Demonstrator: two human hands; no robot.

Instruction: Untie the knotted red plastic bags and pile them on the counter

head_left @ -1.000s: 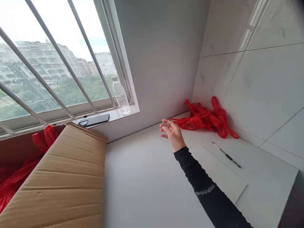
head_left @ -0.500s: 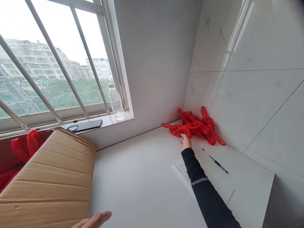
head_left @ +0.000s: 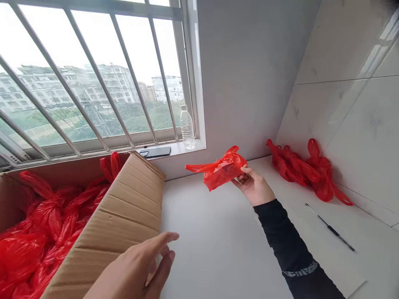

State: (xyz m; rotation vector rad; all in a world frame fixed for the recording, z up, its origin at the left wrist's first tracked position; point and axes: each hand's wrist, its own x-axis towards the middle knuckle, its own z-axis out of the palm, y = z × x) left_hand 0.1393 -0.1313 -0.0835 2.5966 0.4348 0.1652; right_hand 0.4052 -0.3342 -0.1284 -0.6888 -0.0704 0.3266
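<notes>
My right hand (head_left: 254,187) grips a knotted red plastic bag (head_left: 222,169) and holds it in the air above the white counter (head_left: 212,232), between the cardboard box and the corner. My left hand (head_left: 137,268) is low in the foreground with its fingers stretched out, holding nothing, just in front of the box's right flap (head_left: 124,216). The open cardboard box (head_left: 102,236) at left is full of several similar red bags (head_left: 40,224). A pile of red bags (head_left: 299,168) lies in the far right corner against the tiled wall.
A black pen (head_left: 330,227) lies on the counter at right beside a white sheet (head_left: 336,265). On the window sill stand a clear water bottle (head_left: 187,128) and a black phone (head_left: 156,152). The barred window (head_left: 93,79) fills the upper left.
My right hand took one red bag from the corner pile and carried it left toward the box. My left hand rose further into view. The view swung left and down, showing the box's inside.
</notes>
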